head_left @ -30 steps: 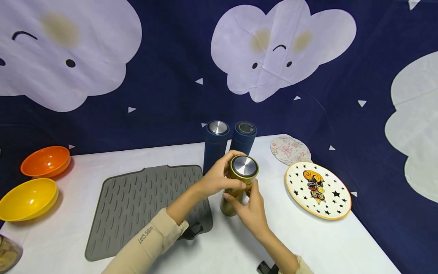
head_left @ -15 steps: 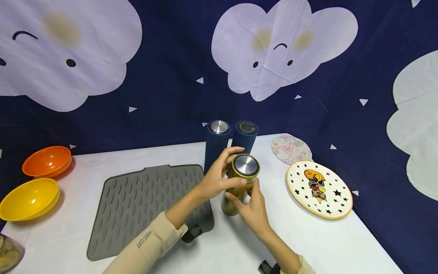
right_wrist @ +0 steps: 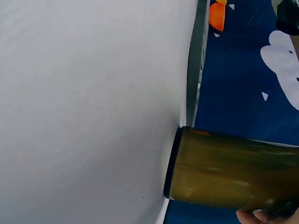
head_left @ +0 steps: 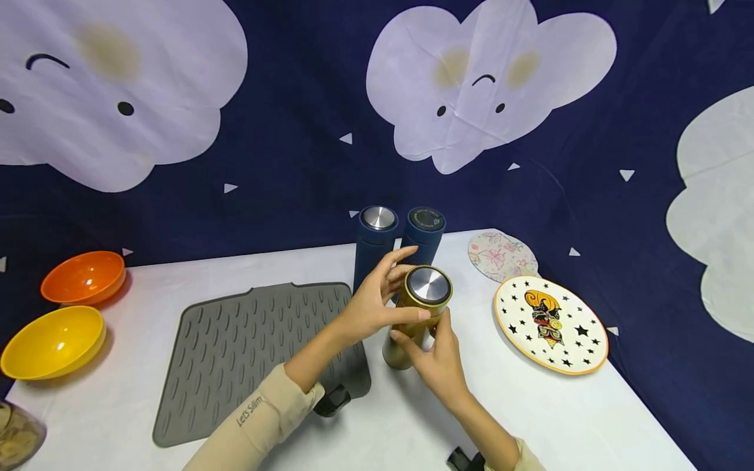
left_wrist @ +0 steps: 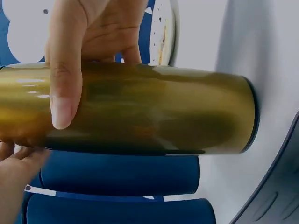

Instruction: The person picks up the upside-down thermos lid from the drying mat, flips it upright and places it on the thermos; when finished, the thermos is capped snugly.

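Note:
A gold vacuum flask with a brushed steel disc in its lid leans slightly right, its base at the white table. My right hand grips its body, thumb in front and fingers round the right side; the thumb lies across the gold wall in the left wrist view. Higher up, my left hand holds the flask just under the lid, thumb across the front. Its index finger is lifted off behind the lid, and the other fingers curve loosely there. Only a few right fingertips show in the right wrist view.
Behind stand two navy flasks, one with a steel lid, one with a dark lid. A grey drying mat lies left. Orange and yellow bowls and a jar stand farther left. A star-patterned plate and floral mat lie right.
The flask's top has tipped a little to the right. My left fingers have loosened and spread away from the lid, the index finger rising. My right hand keeps its hold.

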A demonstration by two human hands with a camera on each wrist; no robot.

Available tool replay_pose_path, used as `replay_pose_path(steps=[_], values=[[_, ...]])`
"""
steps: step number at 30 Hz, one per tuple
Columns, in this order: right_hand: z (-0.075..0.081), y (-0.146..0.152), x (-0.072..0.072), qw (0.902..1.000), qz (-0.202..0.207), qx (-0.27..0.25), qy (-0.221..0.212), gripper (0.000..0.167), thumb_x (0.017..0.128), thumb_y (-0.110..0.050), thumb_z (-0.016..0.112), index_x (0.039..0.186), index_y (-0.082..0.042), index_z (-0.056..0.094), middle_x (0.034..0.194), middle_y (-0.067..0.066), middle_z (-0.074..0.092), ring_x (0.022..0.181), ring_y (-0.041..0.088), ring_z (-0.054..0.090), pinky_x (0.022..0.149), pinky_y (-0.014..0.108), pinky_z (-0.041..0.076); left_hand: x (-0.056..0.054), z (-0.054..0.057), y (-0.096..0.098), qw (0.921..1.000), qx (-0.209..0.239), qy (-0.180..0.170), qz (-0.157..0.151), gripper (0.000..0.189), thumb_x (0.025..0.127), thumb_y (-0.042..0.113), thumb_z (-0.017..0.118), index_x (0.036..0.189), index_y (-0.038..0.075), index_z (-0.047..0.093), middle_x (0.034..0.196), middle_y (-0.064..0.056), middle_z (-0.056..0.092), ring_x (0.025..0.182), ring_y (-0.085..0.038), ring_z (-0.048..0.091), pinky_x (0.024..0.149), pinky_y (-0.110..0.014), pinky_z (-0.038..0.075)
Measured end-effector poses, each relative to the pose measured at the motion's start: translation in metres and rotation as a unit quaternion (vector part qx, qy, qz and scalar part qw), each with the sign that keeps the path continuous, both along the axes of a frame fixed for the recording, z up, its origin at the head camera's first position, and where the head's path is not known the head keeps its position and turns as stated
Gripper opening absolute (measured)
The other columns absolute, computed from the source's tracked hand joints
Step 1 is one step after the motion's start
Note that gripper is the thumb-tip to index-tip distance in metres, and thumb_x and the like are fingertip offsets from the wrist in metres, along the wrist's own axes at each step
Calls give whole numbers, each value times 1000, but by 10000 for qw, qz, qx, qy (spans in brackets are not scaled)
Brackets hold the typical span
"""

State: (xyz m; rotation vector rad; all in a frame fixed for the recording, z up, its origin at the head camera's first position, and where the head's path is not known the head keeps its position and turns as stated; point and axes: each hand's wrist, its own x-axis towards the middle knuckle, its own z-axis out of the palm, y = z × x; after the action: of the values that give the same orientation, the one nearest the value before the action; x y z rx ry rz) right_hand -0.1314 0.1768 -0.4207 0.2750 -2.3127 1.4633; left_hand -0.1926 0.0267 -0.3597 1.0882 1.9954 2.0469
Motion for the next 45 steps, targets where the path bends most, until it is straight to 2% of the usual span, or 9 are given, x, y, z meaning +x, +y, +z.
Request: replay_pose_path(steps=[3,10,17,24,31,34,38,42,45], values=[[-1,1,1,10000,-2,-14,-69,66,82,-12,81,134,-4,41,128,14,61,118,28,59,97,56,49,0,-3,1,9988,-24,-348,-337,76,83,24,75,147,8,37,150,-11,46,129,-24,51,112,-47,37],[-4,1,0,10000,37,68,-9,64,83,-4,78,135,-3,41,129,17,59,122,35,57,100,60,47,9,-2,19,9862,-560,408,1502,73,67,28,92,132,19,60,129,4,56,118,-14,54,99,-39,48],[-1,0,-3,10000,68,-12,-49,66,83,-13,81,134,-5,39,131,14,59,119,29,59,98,56,48,-2,-3,6,9985,364,-238,-333,74,84,19,73,145,3,33,148,-16,48,127,-30,53,106,-47,42],[0,0,-5,9998,202,5,0,63,82,-2,78,133,-4,41,130,16,57,124,33,55,101,59,46,8,-1,18,9880,-633,312,1377,77,69,30,90,134,13,51,131,-5,51,116,-16,52,99,-36,47],[-1,0,-3,9998,153,-97,-128,66,82,-12,81,134,-7,39,129,13,59,120,27,58,100,55,47,0,-2,10,9973,316,-554,-361,83,78,7,74,148,9,29,150,-11,46,129,-27,51,107,-46,42],[-1,0,-4,9996,196,-124,-147,62,82,-3,78,132,-4,42,128,14,59,122,29,57,103,55,46,4,-3,16,9985,-136,-279,461,83,75,24,83,142,11,35,150,-7,43,132,-23,45,109,-46,38],[-1,0,-5,9997,190,-62,-159,65,79,3,75,135,-1,42,133,19,56,129,37,52,104,60,43,10,-3,23,9803,-753,221,1813,78,67,36,91,130,14,51,126,-5,56,117,-19,51,98,-41,45],[0,0,-4,9996,131,-84,-242,69,82,-10,80,138,-6,39,135,16,56,127,34,54,103,59,44,3,-5,16,9978,195,-293,557,77,77,15,73,145,12,36,130,-16,59,120,-30,57,102,-48,45],[1,-1,-3,9996,112,-66,-264,69,83,-15,81,136,-7,38,133,14,57,122,31,56,101,58,46,1,-5,13,9954,658,-680,-163,89,77,13,64,153,12,18,145,-22,47,135,-34,44,113,-55,33]])
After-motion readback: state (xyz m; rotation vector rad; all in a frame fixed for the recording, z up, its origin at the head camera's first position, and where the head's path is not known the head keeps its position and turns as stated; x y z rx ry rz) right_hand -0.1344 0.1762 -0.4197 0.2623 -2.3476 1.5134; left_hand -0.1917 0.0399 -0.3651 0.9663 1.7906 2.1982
